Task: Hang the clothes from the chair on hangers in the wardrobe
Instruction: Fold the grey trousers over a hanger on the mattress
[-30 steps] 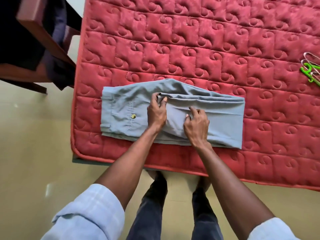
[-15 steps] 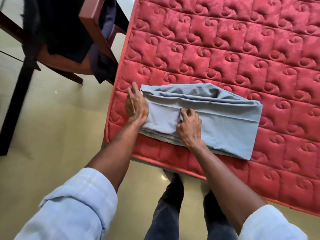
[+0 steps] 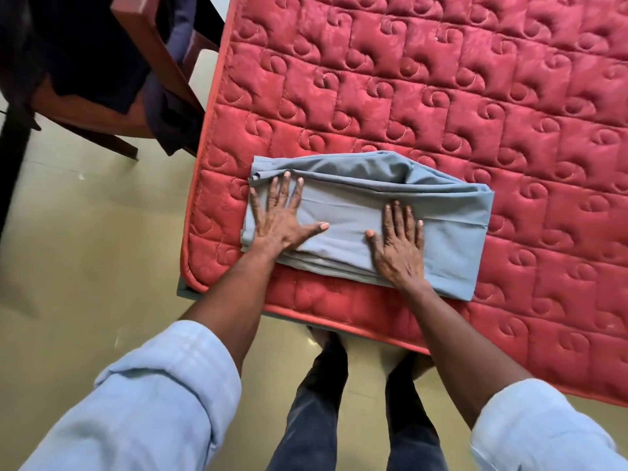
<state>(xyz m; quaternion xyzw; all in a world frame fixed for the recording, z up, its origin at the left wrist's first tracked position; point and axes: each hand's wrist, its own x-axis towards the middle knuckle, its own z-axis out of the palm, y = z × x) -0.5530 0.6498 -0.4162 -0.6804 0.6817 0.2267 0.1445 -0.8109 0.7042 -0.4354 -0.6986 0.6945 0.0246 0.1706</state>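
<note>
Red mattress (image 3: pixel 441 96) fills right of frame; chair (image 3: pixel 149 52) upper left still has dark clothes (image 3: pixel 78 45). Grey trousers (image 3: pixel 452 239) folded at centre, not yet on a hanger, none in view. Left hand (image 3: pixel 280 215) and right hand (image 3: pixel 399 243) press flat, fingers spread, gripping nothing. Half a second ago the right fingers were curled; the left sat at the fold's edge.

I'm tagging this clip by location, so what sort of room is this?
Most likely a bedroom. A red quilted mattress fills most of the view, folded grey trousers lie on it under both flat hands, and a wooden chair draped with dark clothes stands beside it on a tiled floor.
</note>
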